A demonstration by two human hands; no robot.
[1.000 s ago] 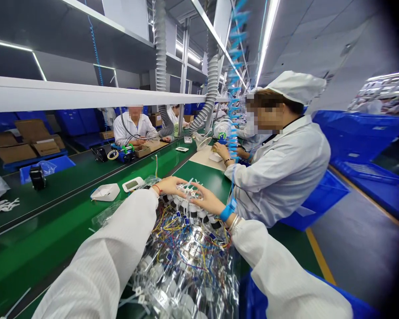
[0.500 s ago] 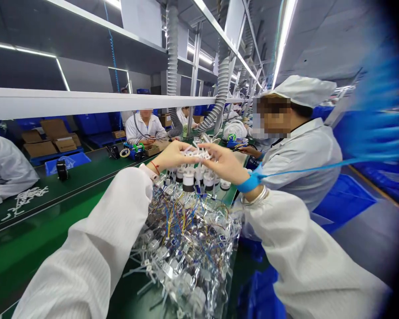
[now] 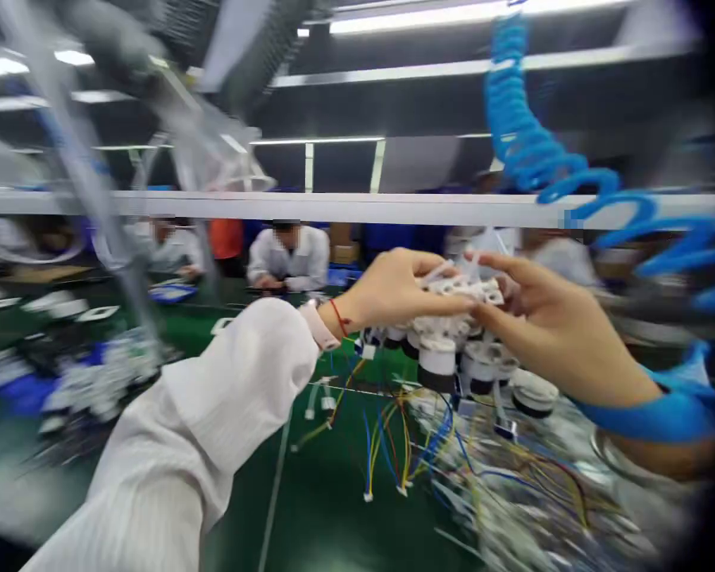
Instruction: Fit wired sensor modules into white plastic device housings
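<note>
So the person had both bare hands on one bundle, coming at it from opposite sides. The left hand (image 3: 393,294) was curled over a clump of white plastic connectors (image 3: 461,290) and the right hand (image 3: 548,334) pressed in from the other side, fingers spread across the top. Neither hand looked released: both seemed to be grasping the clump, pinching it between them, though the blur made the exact finger contact hard to call.

Gripping it up top like that looked like a sensible way to keep the whole bunch together. The white-and-black cylinders (image 3: 438,365) hung packed just below the hands, and a loose tangle of blue, yellow and red wires (image 3: 402,453) trailed down over the green workbench belt (image 3: 315,508), so holding the connectors probably kept things from spreading out.

The bundle sat right in front of the person, above the bench. A blue wrist strap (image 3: 661,417) circled the right wrist, likely an antistatic band, with a blue coiled cord (image 3: 542,159) hanging overhead. Across the line, a co-worker (image 3: 286,258) sat at the far bench.
</note>
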